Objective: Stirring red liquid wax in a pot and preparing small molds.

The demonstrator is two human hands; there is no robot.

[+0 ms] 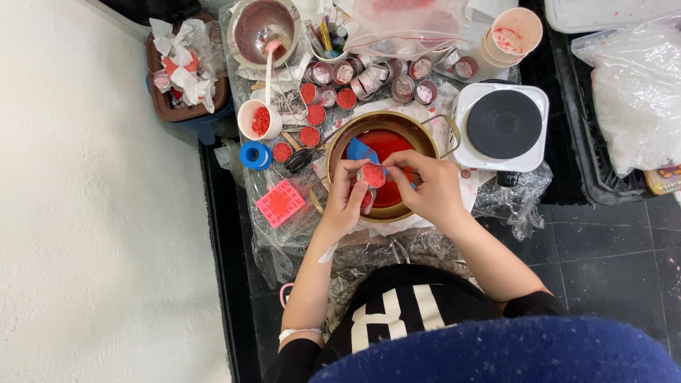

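My left hand [345, 193] and my right hand [428, 186] meet over a brass pot [423, 136] of red liquid. Between the fingertips of both hands sits a small round tin [372, 174] filled with red wax. A blue piece [360, 150] lies in the pot just behind the tin. The pot stands on a plastic-covered low table [284, 241].
Several small tins, some red-filled [310, 93], lie behind the pot. A white cup of red bits [259, 118], blue tape roll [252, 154], pink square mould [280, 203] and scissors [299, 160] are left. An electric hotplate [504, 125] is right, a metal bowl [264, 28] behind.
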